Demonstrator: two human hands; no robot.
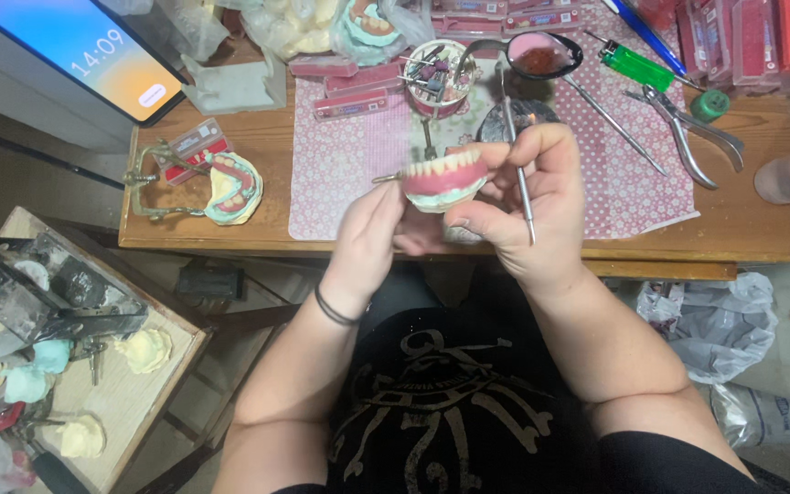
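Observation:
A denture model [443, 179] with white teeth and pink wax gums on a pale green base is held up between both hands, in front of the table edge. My left hand [366, 240] supports it from the left and below. My right hand [530, 201] grips its right side and also holds a thin metal instrument [519, 165] upright between the fingers. A black band circles my left wrist.
On the wooden table [761, 224] lie a pink patterned mat [340, 165], pliers [692, 128], a green lighter [637, 66], a cup of burs [436, 78] and pink boxes. A second denture model in a metal articulator [221, 187] sits at left. A phone [84, 50] leans at top left. Plaster casts [144, 349] lie on a low stand.

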